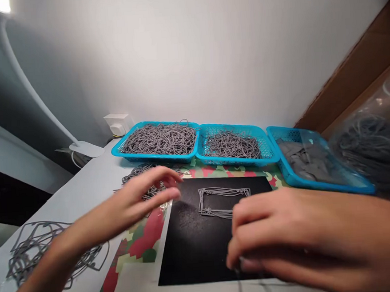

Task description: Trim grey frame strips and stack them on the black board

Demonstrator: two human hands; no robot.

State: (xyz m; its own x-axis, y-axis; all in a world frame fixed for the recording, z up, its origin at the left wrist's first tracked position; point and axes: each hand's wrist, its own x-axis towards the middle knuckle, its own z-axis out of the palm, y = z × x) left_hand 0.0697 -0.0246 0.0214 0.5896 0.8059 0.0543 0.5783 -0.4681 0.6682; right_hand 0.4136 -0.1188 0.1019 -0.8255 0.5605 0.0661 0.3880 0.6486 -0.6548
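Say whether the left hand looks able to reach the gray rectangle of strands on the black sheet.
Likely yes: the left hand looks open, with only black sheet showing between it and the gray rectangle; the right hand hides just its lower right corner.

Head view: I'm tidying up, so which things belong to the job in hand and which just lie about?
Likely in use:
left hand, right hand
black sheet
grey frame-shaped pieces on it
two baskets of grey strands

Probably just lying about:
bag at right
brown panel
white box
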